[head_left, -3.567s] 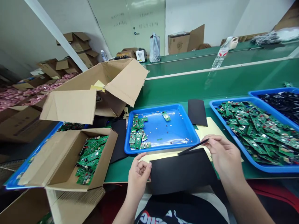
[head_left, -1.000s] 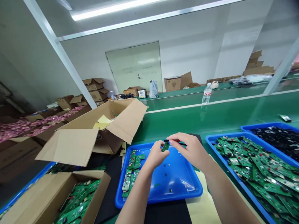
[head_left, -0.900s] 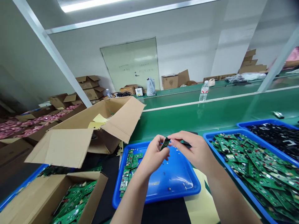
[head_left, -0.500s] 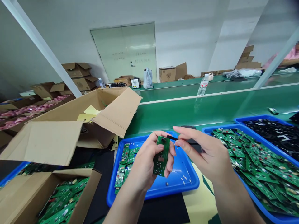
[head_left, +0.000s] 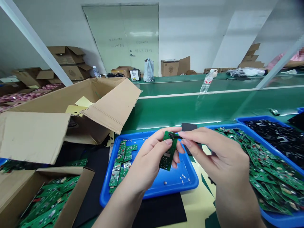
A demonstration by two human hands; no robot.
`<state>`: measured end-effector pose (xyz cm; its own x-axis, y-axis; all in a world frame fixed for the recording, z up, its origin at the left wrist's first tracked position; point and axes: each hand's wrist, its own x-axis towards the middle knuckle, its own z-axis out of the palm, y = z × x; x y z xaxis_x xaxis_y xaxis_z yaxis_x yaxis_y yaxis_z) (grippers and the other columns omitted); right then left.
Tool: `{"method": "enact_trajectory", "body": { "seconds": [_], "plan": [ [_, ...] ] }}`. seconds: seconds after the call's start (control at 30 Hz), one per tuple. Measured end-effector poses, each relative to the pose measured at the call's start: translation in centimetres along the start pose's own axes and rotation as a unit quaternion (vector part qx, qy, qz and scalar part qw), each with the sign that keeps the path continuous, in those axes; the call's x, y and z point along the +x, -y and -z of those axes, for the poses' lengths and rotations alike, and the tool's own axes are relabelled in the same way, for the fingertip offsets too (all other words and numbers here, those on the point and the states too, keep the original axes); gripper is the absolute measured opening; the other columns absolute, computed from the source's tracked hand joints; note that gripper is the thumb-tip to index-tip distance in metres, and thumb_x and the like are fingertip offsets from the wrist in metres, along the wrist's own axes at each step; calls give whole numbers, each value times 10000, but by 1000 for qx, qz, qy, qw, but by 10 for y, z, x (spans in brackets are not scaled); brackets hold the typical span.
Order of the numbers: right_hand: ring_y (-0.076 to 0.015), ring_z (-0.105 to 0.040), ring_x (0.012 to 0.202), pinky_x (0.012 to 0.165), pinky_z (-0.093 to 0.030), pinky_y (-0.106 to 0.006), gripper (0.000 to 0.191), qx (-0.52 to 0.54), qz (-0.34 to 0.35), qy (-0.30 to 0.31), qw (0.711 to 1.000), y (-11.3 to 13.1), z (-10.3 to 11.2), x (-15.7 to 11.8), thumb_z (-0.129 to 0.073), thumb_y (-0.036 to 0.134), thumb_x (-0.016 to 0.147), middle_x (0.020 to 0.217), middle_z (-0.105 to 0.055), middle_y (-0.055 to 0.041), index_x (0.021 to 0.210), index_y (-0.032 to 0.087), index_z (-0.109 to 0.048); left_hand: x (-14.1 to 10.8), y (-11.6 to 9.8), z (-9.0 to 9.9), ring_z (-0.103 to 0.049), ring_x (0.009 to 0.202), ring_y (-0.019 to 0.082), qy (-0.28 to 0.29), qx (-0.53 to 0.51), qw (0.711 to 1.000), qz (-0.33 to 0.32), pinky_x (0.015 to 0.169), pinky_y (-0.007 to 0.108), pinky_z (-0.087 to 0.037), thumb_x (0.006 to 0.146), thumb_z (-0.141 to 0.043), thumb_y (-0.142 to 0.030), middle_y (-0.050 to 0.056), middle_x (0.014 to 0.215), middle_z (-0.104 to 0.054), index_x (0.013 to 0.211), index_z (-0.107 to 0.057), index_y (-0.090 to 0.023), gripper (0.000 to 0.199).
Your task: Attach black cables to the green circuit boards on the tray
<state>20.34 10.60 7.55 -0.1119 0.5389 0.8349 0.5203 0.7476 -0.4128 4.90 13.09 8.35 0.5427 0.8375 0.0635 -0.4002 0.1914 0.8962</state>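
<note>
A green circuit board [head_left: 167, 161] is held tilted upright in my left hand [head_left: 147, 158], the thumb on its face and the fingers behind it. My right hand [head_left: 222, 155] pinches a small dark strip [head_left: 176, 136] between thumb and forefinger, at the board's top right corner. Fingertips partly cover the strip, so its exact kind does not show. Under both hands lies a blue tray [head_left: 154, 183], with several circuit boards [head_left: 116, 171] along its left side and small pale bits at the right.
At right, a blue bin [head_left: 273, 218] holds heaped circuit boards [head_left: 268, 167]; behind it another bin holds black parts [head_left: 273, 131]. Open cardboard boxes [head_left: 116, 104] stand at left, the nearer box [head_left: 78, 190] containing boards. A water bottle [head_left: 207, 82] stands on the ledge.
The view has tilted down and shifted slightly right. My right hand has brought the dark strip closer against the board's top corner. The left hand still grips the board.
</note>
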Motion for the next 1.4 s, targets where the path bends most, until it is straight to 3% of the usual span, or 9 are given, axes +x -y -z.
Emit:
{"method": "enact_trajectory", "body": {
  "seconds": [0.4, 0.57, 1.4],
  "plan": [
    [-137, -580, 674, 623, -490, -267, 352, -88, 120, 76, 986, -5, 3, 3, -501, 29, 872, 751, -654, -36, 1209, 128, -528, -3, -2, 4, -583, 555, 94, 9, 27, 999, 31, 516, 186, -471, 872, -401, -148, -13, 658, -579, 1109, -581, -177, 299],
    [-137, -571, 654, 607, -487, -271, 370, -80, 108, 102, 986, -8, 2, 3, -463, 46, 893, 738, -647, -33, 1249, 139, -498, -3, -3, 3, -561, 535, 90, 23, 39, 999, 18, 513, 185, -459, 863, -391, -147, -15, 611, -561, 1068, -597, -154, 290],
    [-140, -544, 667, 615, -468, -282, 312, -85, 105, 81, 987, -7, -2, 3, -486, 10, 872, 732, -629, -43, 1170, 79, -548, 0, 0, 3, -552, 519, 90, 13, 32, 999, 6, 497, 188, -447, 884, -400, -182, -7, 630, -556, 946, -591, -136, 206]
  ]
}}
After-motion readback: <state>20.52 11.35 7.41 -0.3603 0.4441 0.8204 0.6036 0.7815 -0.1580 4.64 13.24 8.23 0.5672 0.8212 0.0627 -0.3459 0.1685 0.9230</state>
